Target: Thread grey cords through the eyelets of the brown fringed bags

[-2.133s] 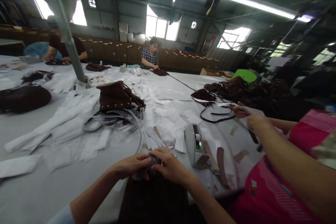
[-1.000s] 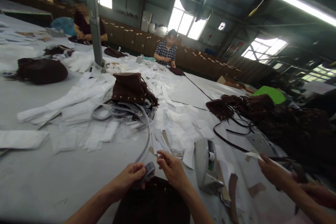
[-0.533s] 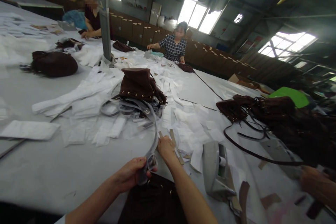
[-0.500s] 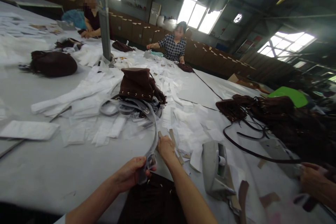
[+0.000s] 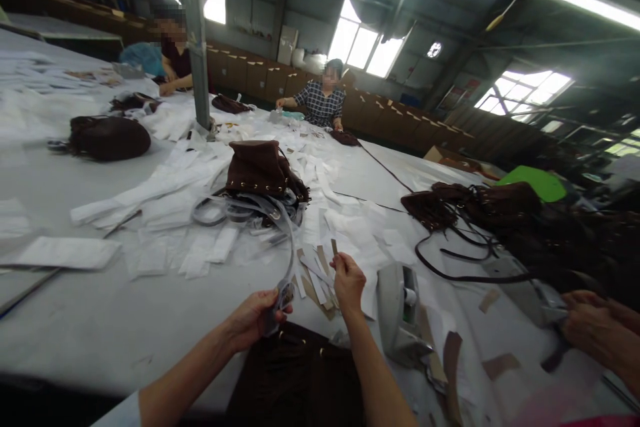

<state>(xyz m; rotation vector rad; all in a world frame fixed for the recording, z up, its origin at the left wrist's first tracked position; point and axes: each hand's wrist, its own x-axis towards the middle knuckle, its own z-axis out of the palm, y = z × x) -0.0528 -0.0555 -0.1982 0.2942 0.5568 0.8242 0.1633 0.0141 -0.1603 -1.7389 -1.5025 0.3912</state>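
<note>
My left hand (image 5: 255, 317) is closed round the end of a grey, plastic-wrapped strap (image 5: 291, 240), where a metal buckle (image 5: 286, 295) shows. From there the strap runs up to a dark brown drawstring bag (image 5: 254, 170) standing on the table. My right hand (image 5: 350, 280) pinches a narrow brown paper strip (image 5: 335, 247) above more brown and white strips (image 5: 317, 277). Close to me, below both hands, lies another dark brown bag (image 5: 300, 380) with brass eyelets. A grey tape dispenser (image 5: 400, 313) stands right of my right hand.
Another person's hands (image 5: 593, 323) work at the right edge beside a second dispenser (image 5: 525, 293). Brown bags (image 5: 500, 207) are heaped at right. White paper sheets (image 5: 150, 203) litter the table (image 5: 90, 333). A metal post (image 5: 198, 47) rises at its far side, where two people sit.
My right hand has moved right, off the spot beside the strap, and now lifts a brown strip from the strips there. My left hand keeps its grip on the strap.
</note>
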